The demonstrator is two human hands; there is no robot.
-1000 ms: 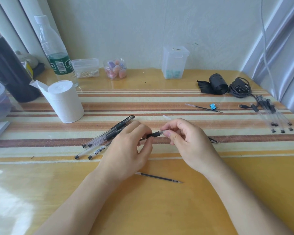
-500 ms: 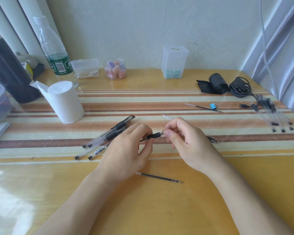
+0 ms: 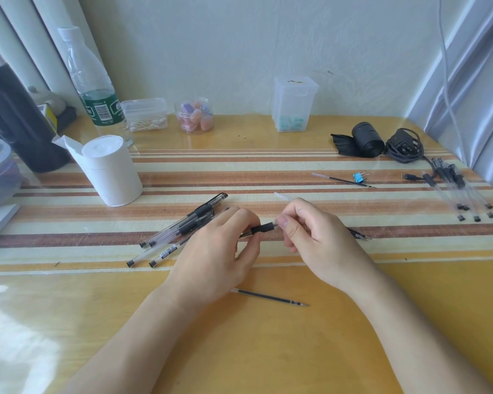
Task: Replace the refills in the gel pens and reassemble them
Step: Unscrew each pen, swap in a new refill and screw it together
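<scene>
Both hands hold one gel pen [image 3: 262, 228] above the striped mat at the table's middle. My left hand [image 3: 217, 251] pinches its tip end, next to the black grip. My right hand [image 3: 313, 237] is closed round the clear barrel, whose far end sticks out behind the fingers. A loose refill [image 3: 269, 297] lies on the bare wood just below my hands. Several capped pens [image 3: 180, 228] lie in a fan left of my left hand. Another refill [image 3: 342, 180] lies further back on the right. Dark pen parts [image 3: 359, 234] peek out beside my right hand.
A white paper roll [image 3: 111, 172] stands at the left. Along the wall stand a water bottle [image 3: 94, 89], a cotton-swab box [image 3: 146, 115], a jar of coloured pieces [image 3: 195, 116] and a clear box [image 3: 295, 103]. At the right lie a black roll [image 3: 364, 139], a coiled cable [image 3: 404, 146], a blue clip [image 3: 359, 177] and several pens [image 3: 455, 186].
My two hands keep the same hold on the pen; the fingers shift only slightly. Everything on the table stays where it was.
</scene>
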